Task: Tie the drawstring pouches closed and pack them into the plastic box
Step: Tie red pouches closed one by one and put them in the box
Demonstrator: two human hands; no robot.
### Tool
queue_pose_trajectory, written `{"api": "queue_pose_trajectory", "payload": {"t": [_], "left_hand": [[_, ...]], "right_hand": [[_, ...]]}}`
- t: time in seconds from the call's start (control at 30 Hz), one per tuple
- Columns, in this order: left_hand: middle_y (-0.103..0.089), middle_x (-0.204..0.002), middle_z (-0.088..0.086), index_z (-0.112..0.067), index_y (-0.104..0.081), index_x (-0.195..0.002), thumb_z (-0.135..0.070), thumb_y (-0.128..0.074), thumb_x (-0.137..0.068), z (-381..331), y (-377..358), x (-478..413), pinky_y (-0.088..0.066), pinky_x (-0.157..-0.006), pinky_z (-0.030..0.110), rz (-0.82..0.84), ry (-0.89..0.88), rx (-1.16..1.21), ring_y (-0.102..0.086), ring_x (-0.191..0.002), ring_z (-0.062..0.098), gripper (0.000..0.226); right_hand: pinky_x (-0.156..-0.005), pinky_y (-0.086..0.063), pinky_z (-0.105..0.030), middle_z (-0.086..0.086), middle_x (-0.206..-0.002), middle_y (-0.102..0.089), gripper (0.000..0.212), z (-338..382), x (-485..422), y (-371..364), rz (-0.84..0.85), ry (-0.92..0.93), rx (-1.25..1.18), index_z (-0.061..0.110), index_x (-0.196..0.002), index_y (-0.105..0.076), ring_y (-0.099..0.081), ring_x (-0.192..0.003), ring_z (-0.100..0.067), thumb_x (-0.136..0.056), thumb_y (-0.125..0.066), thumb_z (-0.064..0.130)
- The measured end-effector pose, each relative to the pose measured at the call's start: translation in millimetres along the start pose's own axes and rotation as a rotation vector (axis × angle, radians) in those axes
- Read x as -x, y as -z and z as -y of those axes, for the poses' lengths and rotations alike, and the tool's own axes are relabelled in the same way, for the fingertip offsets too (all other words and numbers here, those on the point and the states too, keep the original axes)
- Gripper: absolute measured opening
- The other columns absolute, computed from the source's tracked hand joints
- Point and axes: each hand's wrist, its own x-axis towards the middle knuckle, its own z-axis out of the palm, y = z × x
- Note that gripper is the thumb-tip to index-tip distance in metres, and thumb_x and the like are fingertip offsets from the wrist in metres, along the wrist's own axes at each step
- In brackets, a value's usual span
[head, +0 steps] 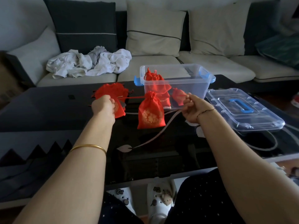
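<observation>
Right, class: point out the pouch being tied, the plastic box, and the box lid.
pouch being tied (151, 113), head view, on its gold-printed front.
plastic box (182, 81), head view, on its clear front rim.
box lid (243, 105), head view, on its blue handle.

A long sofa (161, 65) sits at the back of the room. Its seat pads are a pale cream colour. A dark cushion (82, 25) with a thin light stripe leans at the left, and two cream cushions (153, 28) lean beside it. A green cushion (279, 49) lies at the far right. A heap of white and grey clothes (89, 62) is bunched up on the left seat. In front stands a shiny black surface (48, 110) with pale leaf shapes drawn on it. The room is dim.
</observation>
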Motion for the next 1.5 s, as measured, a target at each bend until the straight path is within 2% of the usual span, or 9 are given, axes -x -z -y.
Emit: {"api": "queue_pose_trajectory", "payload": {"t": [0.23,0.4,0.57,0.67,0.8,1.0,1.17,1.37,1.5], "left_hand": [[-0.072,-0.084,-0.003,-0.016,-0.050,-0.065,-0.035,-0.038,-0.100,-12,-6,22,-0.046,-0.089,0.029,0.488,-0.161,0.244,-0.067,-0.090,0.011,0.041],[-0.066,-0.065,-0.008,-0.013,-0.067,-0.086,-0.015,-0.057,-0.092,-14,-19,41,-0.052,-0.065,0.021,0.687,-0.404,-0.066,-0.062,-0.062,0.006,0.012],[-0.062,-0.055,-0.014,-0.021,-0.068,-0.084,-0.015,-0.069,-0.083,-12,-27,49,-0.045,-0.062,0.020,0.699,-0.582,-0.418,-0.052,-0.049,-0.001,0.006],[-0.055,-0.045,-0.011,-0.021,-0.068,-0.076,-0.018,-0.069,-0.084,-12,-29,48,-0.041,-0.057,0.021,0.647,-0.607,-0.430,-0.047,-0.046,0.006,0.008],[-0.062,-0.068,0.000,-0.020,-0.071,-0.081,-0.021,-0.066,-0.086,-12,-29,44,-0.043,-0.064,0.024,0.684,-0.555,-0.366,-0.048,-0.051,0.006,0.007],[-0.059,-0.069,-0.004,-0.015,-0.071,-0.083,-0.013,-0.063,-0.088,-13,-31,46,-0.042,-0.060,0.018,0.748,-0.520,-0.283,-0.046,-0.054,0.005,0.010],[-0.061,-0.067,-0.003,-0.016,-0.064,-0.079,-0.011,-0.059,-0.091,-11,-34,45,-0.046,-0.054,0.018,0.680,-0.481,-0.212,-0.052,-0.053,0.005,0.014],[-0.065,-0.076,0.004,-0.010,-0.059,-0.075,0.001,-0.060,-0.087,-9,-35,42,-0.046,-0.053,0.011,0.603,-0.577,-0.233,-0.060,-0.054,0.000,0.016],[-0.063,-0.077,0.004,-0.013,-0.059,-0.074,0.005,-0.063,-0.082,-12,-34,46,-0.050,-0.062,0.015,0.617,-0.673,-0.336,-0.059,-0.066,0.008,0.020]], "right_hand": [[-0.043,-0.037,-0.016,0.005,-0.056,-0.046,0.030,5,11,-19,0.062,0.275,0.139,0.015,-0.065,-0.055,-0.039,-0.038,-0.004,-0.093,-0.054,0.026],[-0.043,-0.039,-0.018,0.000,-0.054,-0.055,0.033,4,36,-54,0.178,0.587,0.518,0.011,-0.062,-0.061,-0.043,-0.041,-0.008,-0.091,-0.058,0.024],[-0.050,-0.038,-0.022,-0.002,-0.056,-0.054,0.034,-4,45,-71,0.249,0.712,0.738,0.011,-0.061,-0.062,-0.042,-0.048,-0.011,-0.092,-0.055,0.023],[-0.047,-0.036,-0.021,-0.004,-0.060,-0.052,0.037,-4,45,-73,0.230,0.685,0.693,0.009,-0.066,-0.059,-0.041,-0.046,-0.011,-0.096,-0.048,0.028],[-0.050,-0.037,-0.026,-0.007,-0.077,-0.053,0.041,-6,38,-66,0.154,0.437,0.726,0.011,-0.084,-0.056,-0.042,-0.051,-0.013,-0.100,-0.031,0.040],[-0.042,-0.035,-0.018,-0.002,-0.062,-0.047,0.034,-14,34,-62,0.324,0.358,0.723,0.012,-0.072,-0.053,-0.042,-0.044,-0.008,-0.100,-0.039,0.024],[-0.042,-0.028,-0.019,0.002,-0.048,-0.045,0.033,-6,31,-61,0.256,0.277,0.546,0.013,-0.059,-0.045,-0.034,-0.045,-0.012,-0.092,-0.042,0.017],[-0.046,-0.028,-0.019,0.001,-0.053,-0.042,0.031,-2,40,-52,0.369,-0.011,0.927,0.016,-0.057,-0.042,-0.032,-0.045,-0.010,-0.087,-0.044,0.021],[-0.048,-0.037,-0.022,-0.001,-0.061,-0.055,0.033,-4,36,-56,0.221,0.170,0.945,0.013,-0.062,-0.056,-0.047,-0.051,-0.012,-0.091,-0.051,0.028]]}}
